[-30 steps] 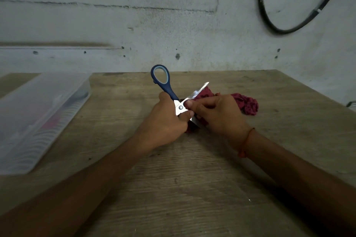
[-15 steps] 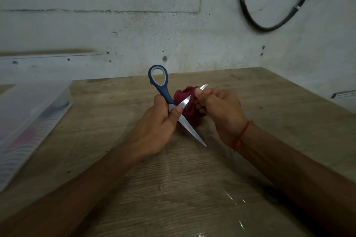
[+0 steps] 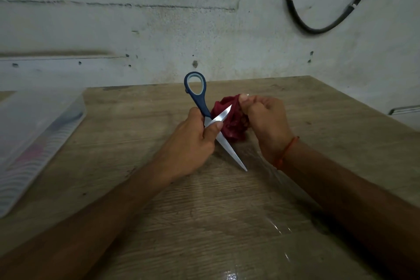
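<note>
Scissors and cloth, table centre

Wooden table (image 3: 204,211); clear plastic box (image 3: 34,134) at its left edge. Left hand (image 3: 188,145) clenched round the blue-handled scissors (image 3: 229,150), blades apart. Right hand (image 3: 270,125) pinches the bunched red cloth (image 3: 231,125) just behind the upper blade.

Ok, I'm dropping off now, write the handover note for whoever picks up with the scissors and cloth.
Left grip: holds the scissors near the pivot, blades open, lower tip pointing down toward the wooden table.
Right grip: pinches the top of the bunched red cloth, just behind the upper blade.
Done: scissors are open and the cloth is at the blades.
Left: probably wiping both blades, then closing them; I cannot tell how clean they are.
The clear plastic box sits at far left.
</note>
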